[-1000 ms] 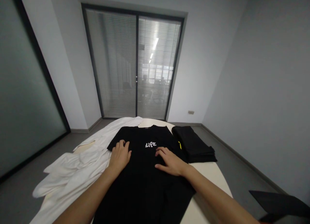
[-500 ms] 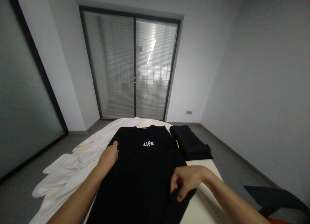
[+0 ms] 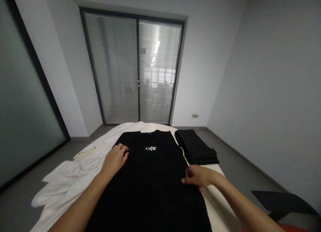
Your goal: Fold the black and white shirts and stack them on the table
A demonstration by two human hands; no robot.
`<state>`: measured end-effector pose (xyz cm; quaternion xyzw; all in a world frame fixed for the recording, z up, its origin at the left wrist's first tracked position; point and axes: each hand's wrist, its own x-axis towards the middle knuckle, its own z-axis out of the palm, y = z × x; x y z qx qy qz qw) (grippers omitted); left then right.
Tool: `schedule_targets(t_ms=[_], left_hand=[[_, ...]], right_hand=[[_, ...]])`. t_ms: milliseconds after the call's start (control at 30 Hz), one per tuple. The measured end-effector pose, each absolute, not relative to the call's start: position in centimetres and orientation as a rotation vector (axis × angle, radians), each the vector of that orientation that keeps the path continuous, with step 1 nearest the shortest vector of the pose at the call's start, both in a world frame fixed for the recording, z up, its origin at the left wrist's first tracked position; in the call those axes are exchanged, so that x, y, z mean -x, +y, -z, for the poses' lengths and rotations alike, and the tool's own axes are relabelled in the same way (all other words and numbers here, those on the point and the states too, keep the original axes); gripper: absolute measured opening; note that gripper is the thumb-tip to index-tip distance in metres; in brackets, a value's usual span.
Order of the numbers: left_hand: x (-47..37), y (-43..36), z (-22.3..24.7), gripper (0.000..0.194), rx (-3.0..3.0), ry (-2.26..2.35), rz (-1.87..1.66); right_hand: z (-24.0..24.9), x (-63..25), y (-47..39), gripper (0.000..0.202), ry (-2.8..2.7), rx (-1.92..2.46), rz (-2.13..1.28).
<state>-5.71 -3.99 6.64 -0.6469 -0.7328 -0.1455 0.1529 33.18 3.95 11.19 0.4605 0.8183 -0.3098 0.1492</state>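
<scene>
A black T-shirt point(image 3: 152, 185) with white lettering on its chest lies front up, its collar at the far side. My left hand point(image 3: 115, 159) rests on the shirt's left shoulder area, fingers lying over the cloth and thumb apart. At the right side edge, my right hand point(image 3: 200, 175) is closed, with thumb and curled fingers pinching the shirt; some of its fingertips are hidden.
White garments point(image 3: 67, 175) spread along the left of the cream table point(image 3: 217, 205). Folded black clothes point(image 3: 197, 146) sit at the back right, beside a yellow strip point(image 3: 182, 152). A dark chair part point(image 3: 283, 202) stands at the lower right.
My right hand has moved slightly up and right, and the shirt's right side now lies spread wider. My left hand has shifted a little onto the shirt, its fingers loosened.
</scene>
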Motion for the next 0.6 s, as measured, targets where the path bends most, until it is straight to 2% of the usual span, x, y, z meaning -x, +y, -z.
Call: schedule_targets(t_ms=[100,167,333,467,533,600], left_hand=[[5.0,-3.7,-5.7,0.029,2.004,-2.032,0.475],[5.0,-3.4,-4.6,0.037,2.068,-2.014,0.496],[5.7,-3.0,-2.0,0.049,2.108,-2.098,0.410],[5.9,-2.8,-1.3,0.054,2.100,-2.166,0.365],[5.8,-2.8,-1.3,0.056,2.099,-2.190,0.354],[5.7,-2.8,-1.5,0.060,2.107,-2.209,0.343]], right_hand=[[-11.1,-33.1,4.9,0.043,2.417,-1.673,0.425],[-10.8,-32.9,5.4,0.046,2.380,-1.754,0.400],[-10.0,-32.0,6.1,0.021,2.568,-1.696,0.703],[-10.2,-31.6,5.9,0.023,2.599,-1.829,1.193],[-10.6,-32.0,5.7,0.036,2.566,-1.750,1.384],[-10.9,-32.7,5.5,0.060,2.541,-1.536,1.448]])
